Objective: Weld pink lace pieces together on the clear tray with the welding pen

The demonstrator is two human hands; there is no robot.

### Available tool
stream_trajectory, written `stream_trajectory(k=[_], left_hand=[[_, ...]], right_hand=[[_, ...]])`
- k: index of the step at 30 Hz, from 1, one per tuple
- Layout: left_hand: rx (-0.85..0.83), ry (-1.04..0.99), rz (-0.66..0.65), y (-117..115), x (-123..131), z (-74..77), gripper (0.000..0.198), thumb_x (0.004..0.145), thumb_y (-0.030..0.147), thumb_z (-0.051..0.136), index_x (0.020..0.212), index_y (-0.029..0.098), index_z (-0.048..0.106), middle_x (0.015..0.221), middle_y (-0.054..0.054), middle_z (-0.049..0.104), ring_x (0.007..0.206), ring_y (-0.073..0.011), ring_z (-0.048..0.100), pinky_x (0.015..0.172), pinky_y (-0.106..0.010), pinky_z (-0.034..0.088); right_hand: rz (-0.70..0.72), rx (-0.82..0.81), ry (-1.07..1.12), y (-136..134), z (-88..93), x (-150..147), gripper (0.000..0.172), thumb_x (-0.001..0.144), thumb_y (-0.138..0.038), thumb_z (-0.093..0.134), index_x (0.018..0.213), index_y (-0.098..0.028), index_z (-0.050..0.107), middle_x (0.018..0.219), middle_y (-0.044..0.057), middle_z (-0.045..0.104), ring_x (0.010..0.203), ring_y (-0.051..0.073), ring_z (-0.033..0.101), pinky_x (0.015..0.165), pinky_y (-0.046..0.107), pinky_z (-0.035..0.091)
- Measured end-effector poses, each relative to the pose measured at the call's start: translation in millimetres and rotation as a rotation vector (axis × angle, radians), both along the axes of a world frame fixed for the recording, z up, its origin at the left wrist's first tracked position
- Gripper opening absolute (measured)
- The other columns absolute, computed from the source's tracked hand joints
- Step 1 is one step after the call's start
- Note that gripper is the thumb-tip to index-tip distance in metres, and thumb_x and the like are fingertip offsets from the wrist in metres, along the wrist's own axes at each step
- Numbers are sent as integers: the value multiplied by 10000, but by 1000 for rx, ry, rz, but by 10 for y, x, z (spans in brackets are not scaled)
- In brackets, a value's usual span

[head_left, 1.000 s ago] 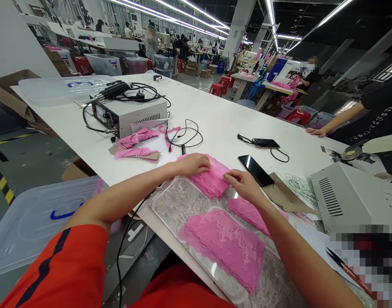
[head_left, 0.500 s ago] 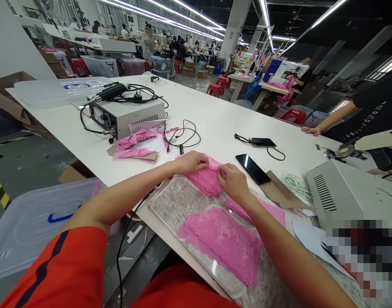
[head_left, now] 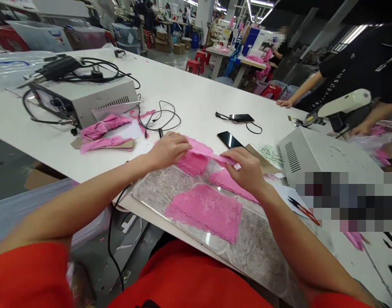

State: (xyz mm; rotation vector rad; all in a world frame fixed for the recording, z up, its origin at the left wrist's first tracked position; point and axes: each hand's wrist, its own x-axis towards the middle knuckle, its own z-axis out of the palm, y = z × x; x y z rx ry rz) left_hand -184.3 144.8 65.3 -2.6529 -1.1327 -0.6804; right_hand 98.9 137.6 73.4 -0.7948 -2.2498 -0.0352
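My left hand (head_left: pixel 172 149) pinches the left side of a pink lace fabric piece (head_left: pixel 196 158), fingers closed on its upper edge. A narrow end of pink fabric stretches right into the closed fingers of my right hand (head_left: pixel 245 167). Something small and white, perhaps a tag, shows at the right fingertips. Below my hands, a second pink lace piece (head_left: pixel 207 211) lies flat on a clear plastic lid (head_left: pixel 157 188). Another folded pink piece (head_left: pixel 231 184) rests partly under my right hand.
A grey box-shaped machine (head_left: pixel 102 100) with a cabled handpiece stands left, beside tied pink bundles (head_left: pixel 106 126). Two phones (head_left: pixel 242 118) lie beyond my hands. At right are a white machine (head_left: pixel 324 158), red-handled tweezers (head_left: pixel 303 209) and a person's hand (head_left: pixel 285 103) on the table.
My hands have moved apart, drawing the narrow pink end out to the right. The view has tilted down and turned right, and more of the person at right shows.
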Motion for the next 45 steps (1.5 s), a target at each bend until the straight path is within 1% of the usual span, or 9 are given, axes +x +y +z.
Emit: stream_trajectory(k=[4, 8, 11, 15, 20, 25, 35, 42, 45], left_hand=[[143, 43, -277, -549, 193, -185, 257, 972, 105, 403, 958, 165, 653, 899, -60, 692, 855, -164, 598, 851, -344, 457], [41, 189, -426, -945, 304, -329, 240, 956, 87, 408, 944, 162, 637, 815, -55, 657, 767, -167, 572, 918, -378, 448], [-142, 199, -469, -1011, 271, -278, 182, 877, 110, 500, 964, 157, 653, 817, -60, 651, 765, -182, 579, 942, -405, 443], [-345, 15, -391, -771, 138, -141, 246, 829, 167, 575, 1050, 178, 683, 999, -75, 688, 891, -187, 627, 908, -361, 469], [-228, -138, -66, -128, -6, -161, 185, 896, 215, 569, 965, 163, 732, 1048, -106, 692, 965, -208, 641, 864, -337, 501], [-234, -129, -46, 251, -55, -273, 159, 851, 195, 630, 955, 180, 749, 1044, -80, 697, 952, -194, 654, 867, -311, 511], [-273, -150, -67, 278, -94, -285, 183, 895, 229, 580, 945, 200, 754, 1042, -67, 695, 949, -170, 652, 857, -274, 497], [-267, -128, -25, 207, 39, -222, 343, 839, 444, 667, 1033, 166, 720, 1128, -110, 673, 1041, -241, 624, 900, -363, 459], [-242, -84, 52, 195, 159, -216, 300, 845, 396, 652, 1031, 167, 706, 1151, -103, 665, 1094, -248, 599, 948, -395, 412]], right_hand=[[114, -9, -98, -620, -192, 321, 244, 839, -54, 550, 996, -214, 645, 867, 59, 678, 813, 172, 628, 682, 293, 521], [245, -49, -212, -1053, -393, 450, 267, 834, -17, 498, 974, -202, 631, 835, 51, 682, 783, 162, 614, 688, 305, 512], [316, -211, -245, -1098, -379, 465, 307, 812, -51, 490, 1043, -201, 627, 903, 68, 689, 833, 179, 623, 728, 336, 536], [265, -320, -106, -791, -310, 309, 267, 853, -124, 530, 1076, -225, 636, 974, 69, 695, 897, 173, 657, 751, 302, 569], [37, -317, 2, -145, -353, -171, 172, 860, -198, 561, 994, -229, 665, 926, 57, 695, 750, 169, 652, 655, 310, 559], [-4, -377, -14, 257, -429, -409, 174, 798, -212, 608, 953, -234, 685, 976, 55, 676, 784, 184, 635, 705, 347, 545], [23, -539, 56, 430, -421, -369, 148, 831, -259, 578, 839, -224, 722, 849, 38, 703, 725, 156, 625, 679, 305, 518], [22, -579, 85, 496, -328, -375, 173, 828, -305, 582, 821, -217, 731, 822, 42, 714, 738, 162, 630, 668, 294, 506], [22, -571, 99, 531, -279, -382, 182, 823, -322, 580, 805, -214, 725, 818, 43, 713, 731, 162, 622, 659, 294, 497]])
